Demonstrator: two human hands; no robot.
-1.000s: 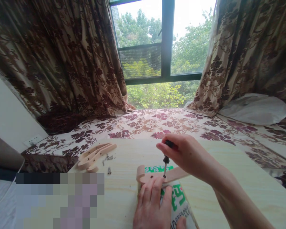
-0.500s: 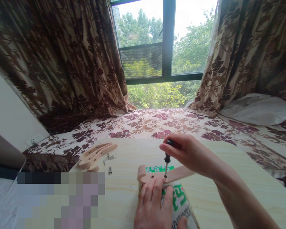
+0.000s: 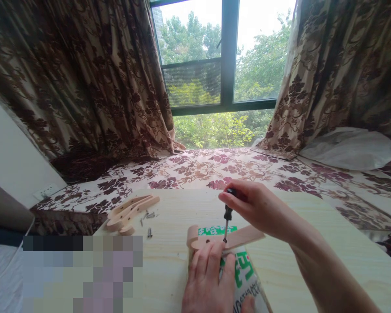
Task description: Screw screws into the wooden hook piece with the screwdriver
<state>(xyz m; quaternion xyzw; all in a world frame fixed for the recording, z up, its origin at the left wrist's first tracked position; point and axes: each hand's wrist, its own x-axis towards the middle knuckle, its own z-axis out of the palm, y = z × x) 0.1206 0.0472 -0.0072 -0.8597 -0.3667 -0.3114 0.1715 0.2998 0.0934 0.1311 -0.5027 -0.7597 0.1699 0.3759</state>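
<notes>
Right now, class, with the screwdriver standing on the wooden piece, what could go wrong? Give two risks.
The screwdriver could slip and jab the left hand, whose fingertips lie close beside its tip. The wooden piece might rock or twist, since it lies across a printed packet.

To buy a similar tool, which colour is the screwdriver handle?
The screwdriver handle is black, in the head view.

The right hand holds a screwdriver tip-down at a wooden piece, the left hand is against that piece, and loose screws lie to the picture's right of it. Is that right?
Not quite: the head view shows the loose screws to the left of the wooden piece. The rest stands.
</notes>
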